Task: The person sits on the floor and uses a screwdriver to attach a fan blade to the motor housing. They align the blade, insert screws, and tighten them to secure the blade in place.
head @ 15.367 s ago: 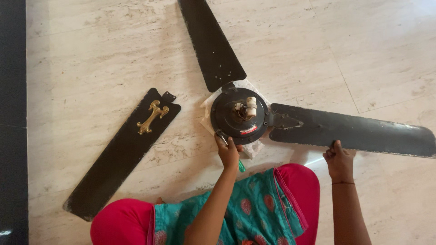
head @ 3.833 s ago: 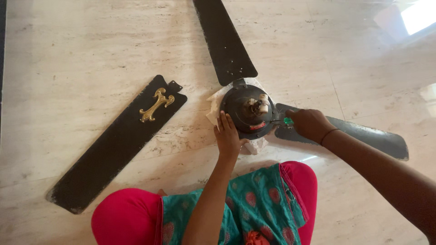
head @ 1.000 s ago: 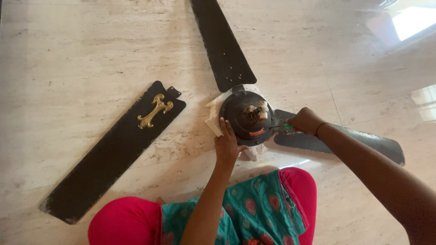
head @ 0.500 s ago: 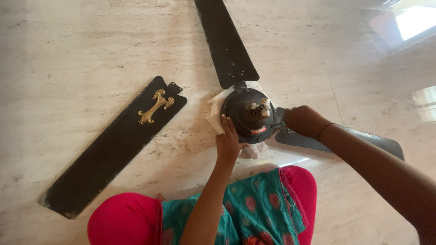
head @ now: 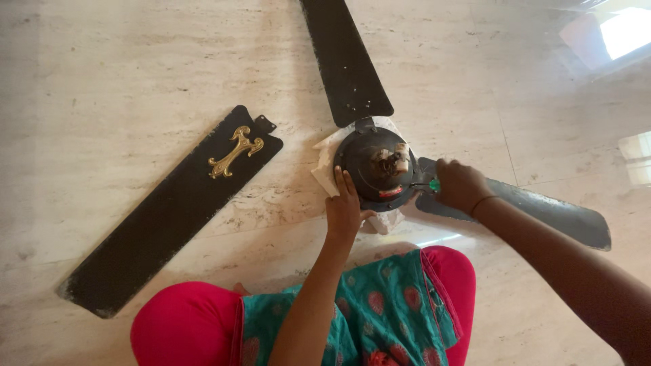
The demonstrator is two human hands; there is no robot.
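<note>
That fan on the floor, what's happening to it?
A person sits on the marble floor with a black ceiling fan in front of them. Their left hand presses on the round motor hub, and their right hand holds a green-handled screwdriver where one blade joins the hub. A second blade is attached too. A third blade, with a gold ornament, lies apart on the floor.

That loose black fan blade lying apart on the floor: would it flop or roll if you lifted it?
The loose blade looks flat and thin, so it probably cannot roll. It lies straight along the floor, which suggests stiff sheet that may flex slightly. Its brass ornament near one end might make that end heavier.
</note>
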